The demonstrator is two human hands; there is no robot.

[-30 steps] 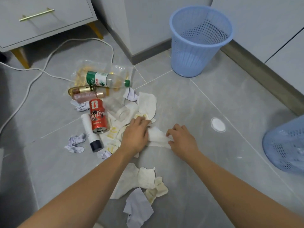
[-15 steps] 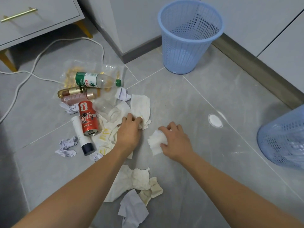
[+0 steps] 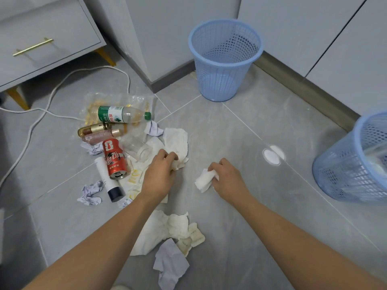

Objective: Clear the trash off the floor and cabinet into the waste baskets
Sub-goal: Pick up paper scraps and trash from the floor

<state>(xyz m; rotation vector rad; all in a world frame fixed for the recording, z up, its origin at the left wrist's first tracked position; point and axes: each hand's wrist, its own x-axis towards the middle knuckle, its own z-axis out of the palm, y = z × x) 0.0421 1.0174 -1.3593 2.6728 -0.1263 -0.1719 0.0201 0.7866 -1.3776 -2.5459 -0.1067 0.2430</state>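
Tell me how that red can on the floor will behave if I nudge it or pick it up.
The red can lies on its side, so a nudge would probably roll it. Its open mouth faces you, so it is likely empty, light and easily dented.

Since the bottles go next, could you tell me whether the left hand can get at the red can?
Probably yes: the red can lies uncovered just beside the left hand, though that hand is gripping a tissue.
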